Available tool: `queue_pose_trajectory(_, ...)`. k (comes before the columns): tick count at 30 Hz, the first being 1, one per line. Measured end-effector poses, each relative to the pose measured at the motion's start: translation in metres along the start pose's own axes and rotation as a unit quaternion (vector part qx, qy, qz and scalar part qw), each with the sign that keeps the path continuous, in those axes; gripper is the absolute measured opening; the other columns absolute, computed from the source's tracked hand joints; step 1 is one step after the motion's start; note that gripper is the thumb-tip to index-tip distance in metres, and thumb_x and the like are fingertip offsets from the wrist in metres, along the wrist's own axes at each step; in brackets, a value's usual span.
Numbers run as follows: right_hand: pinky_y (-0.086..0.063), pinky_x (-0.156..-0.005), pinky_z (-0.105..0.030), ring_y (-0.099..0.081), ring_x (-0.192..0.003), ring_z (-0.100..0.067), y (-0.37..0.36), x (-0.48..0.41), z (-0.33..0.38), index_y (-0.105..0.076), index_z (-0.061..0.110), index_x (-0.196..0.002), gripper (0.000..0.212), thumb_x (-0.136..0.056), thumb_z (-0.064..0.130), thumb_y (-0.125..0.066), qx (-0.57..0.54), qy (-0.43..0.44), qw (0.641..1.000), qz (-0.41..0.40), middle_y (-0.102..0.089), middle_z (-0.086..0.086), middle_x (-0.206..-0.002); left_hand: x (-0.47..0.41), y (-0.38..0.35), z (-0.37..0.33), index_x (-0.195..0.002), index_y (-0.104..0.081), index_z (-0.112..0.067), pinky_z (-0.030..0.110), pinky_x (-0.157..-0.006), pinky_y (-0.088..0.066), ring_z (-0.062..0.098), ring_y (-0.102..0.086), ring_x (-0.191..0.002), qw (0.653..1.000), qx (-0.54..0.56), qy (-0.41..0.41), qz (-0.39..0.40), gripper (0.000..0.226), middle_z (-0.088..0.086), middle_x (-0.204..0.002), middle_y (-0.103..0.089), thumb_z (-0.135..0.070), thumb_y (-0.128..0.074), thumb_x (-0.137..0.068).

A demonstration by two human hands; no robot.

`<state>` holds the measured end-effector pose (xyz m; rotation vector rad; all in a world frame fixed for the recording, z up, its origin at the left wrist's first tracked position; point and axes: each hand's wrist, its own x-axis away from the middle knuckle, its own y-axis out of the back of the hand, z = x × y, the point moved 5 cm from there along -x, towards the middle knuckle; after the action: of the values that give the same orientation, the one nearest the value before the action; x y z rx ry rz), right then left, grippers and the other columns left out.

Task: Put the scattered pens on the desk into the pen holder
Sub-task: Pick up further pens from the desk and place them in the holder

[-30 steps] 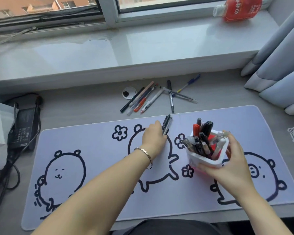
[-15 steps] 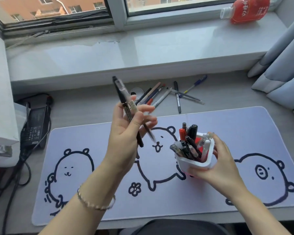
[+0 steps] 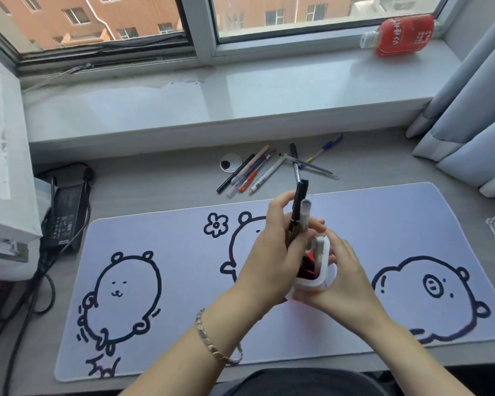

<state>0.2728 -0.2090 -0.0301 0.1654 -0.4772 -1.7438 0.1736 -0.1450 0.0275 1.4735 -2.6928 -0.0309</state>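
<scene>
Pens (image 3: 300, 204), slim glossy tubes, stand over boxy white pen holder (image 3: 322, 268).

Desk mat (image 3: 369, 224): pale lilac, printed with black-outlined cartoon bears and a flower.
Pen holder (image 3: 322, 282): white rim, red showing inside.
Held pens (image 3: 300, 195): one black, one clear with a grey cap.
Scattered pens (image 3: 257, 174): black, blue, red, white and tan barrels.
Bottle (image 3: 403, 32): red label, white lettering.
Curtain (image 3: 475, 110): grey-blue.
Desk (image 3: 155, 190): grey.
Bracelet (image 3: 209, 342): gold-toned links.
</scene>
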Motion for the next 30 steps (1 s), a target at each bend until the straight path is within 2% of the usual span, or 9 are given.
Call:
queue_pose_trajectory(6,-0.037,-0.079,0.002,-0.046,-0.110,0.003,0.005,0.002,-0.004,-0.043,0.031,-0.124,0.091,-0.046,0.015,-0.087,-0.029,-0.029,0.999,-0.002,-0.051,0.011,-0.119,-0.012,0.000,-0.010,-0.095,-0.047,-0.033,0.022,-0.077,-0.052,0.012,-0.065,-0.094,0.999,0.035,-0.018,-0.025,0.018,-0.013,-0.094,-0.068,-0.015,-0.044,-0.097)
queue_pose_trajectory(9,-0.036,-0.079,0.003,-0.045,-0.109,0.006,0.007,0.004,-0.003,-0.042,0.035,-0.124,0.093,-0.040,0.031,-0.082,-0.030,-0.028,0.999,-0.006,-0.048,0.024,-0.115,-0.020,0.008,-0.020,-0.094,-0.054,-0.020,0.028,-0.090,-0.051,0.019,-0.064,-0.104,0.983,0.162,0.017,-0.082,0.016,-0.002,-0.101,-0.068,-0.012,-0.040,-0.097)
queue_pose_trajectory(12,-0.036,-0.077,0.004,-0.045,-0.104,0.010,0.008,0.006,0.000,-0.040,0.053,-0.109,0.085,-0.047,0.017,-0.087,-0.026,-0.025,0.999,-0.005,-0.046,0.040,-0.104,-0.023,0.026,-0.030,-0.093,-0.060,-0.018,0.037,-0.100,-0.045,0.013,-0.062,-0.089,0.947,0.284,0.028,-0.149,0.024,-0.004,-0.081,-0.065,-0.013,-0.037,-0.098)
queue_pose_trajectory(15,-0.035,-0.076,0.005,-0.043,-0.102,0.016,0.009,0.007,-0.002,-0.038,0.056,-0.101,0.085,-0.051,0.005,-0.086,-0.015,-0.017,1.000,-0.007,-0.046,0.033,-0.105,-0.019,0.039,-0.042,-0.102,-0.058,-0.020,0.040,-0.097,-0.051,0.009,-0.064,-0.077,0.933,0.312,-0.011,-0.178,0.027,-0.003,-0.072,-0.058,-0.004,-0.037,-0.097)
queue_pose_trajectory(18,-0.034,-0.077,0.005,-0.042,-0.103,0.017,0.008,0.007,-0.004,-0.038,0.055,-0.102,0.087,-0.051,0.003,-0.085,-0.010,-0.015,1.000,-0.007,-0.044,0.032,-0.108,-0.011,0.038,-0.048,-0.113,-0.048,-0.033,0.042,-0.092,-0.054,0.015,-0.070,-0.087,0.962,0.209,-0.088,-0.151,0.039,0.002,-0.085,-0.058,0.001,-0.041,-0.094)
queue_pose_trajectory(21,-0.034,-0.077,0.004,-0.043,-0.103,0.015,0.008,0.007,-0.003,-0.038,0.061,-0.100,0.088,-0.050,0.005,-0.085,0.000,-0.007,1.000,-0.007,-0.048,0.034,-0.105,-0.005,0.030,-0.035,-0.111,-0.047,-0.033,0.040,-0.089,-0.055,0.024,-0.068,-0.099,0.980,0.112,-0.113,-0.121,0.041,0.001,-0.090,-0.063,0.002,-0.047,-0.090)
queue_pose_trajectory(24,-0.037,-0.081,0.001,-0.044,-0.109,0.010,0.009,0.007,-0.007,-0.041,0.050,-0.118,0.091,-0.049,0.013,-0.087,0.002,-0.012,1.000,-0.014,-0.048,0.031,-0.116,0.002,0.018,-0.017,-0.105,-0.051,-0.028,0.027,-0.090,-0.052,0.011,-0.067,-0.097,0.991,-0.028,-0.092,-0.089,0.033,-0.011,-0.090,-0.068,-0.002,-0.054,-0.086)
queue_pose_trajectory(26,-0.042,-0.084,-0.004,-0.047,-0.108,0.007,0.009,0.005,-0.010,-0.040,0.034,-0.127,0.095,-0.048,0.014,-0.088,0.003,-0.020,1.000,-0.016,-0.048,0.019,-0.121,0.008,0.015,-0.006,-0.105,-0.058,-0.026,0.022,-0.092,-0.048,0.000,-0.062,-0.098,0.979,-0.149,-0.106,-0.087,0.025,-0.018,-0.094,-0.069,-0.011,-0.058,-0.084)
queue_pose_trajectory(30,-0.032,-0.082,0.006,-0.039,-0.107,0.017,0.010,0.003,-0.006,-0.040,0.021,-0.131,0.094,-0.050,0.011,-0.087,0.045,0.004,0.999,-0.002,-0.047,0.013,-0.119,0.019,0.014,0.014,-0.105,-0.070,-0.009,0.036,-0.106,-0.036,0.017,-0.047,-0.121,0.916,-0.352,-0.178,-0.066,0.029,0.008,-0.126,-0.063,-0.018,-0.049,-0.088)
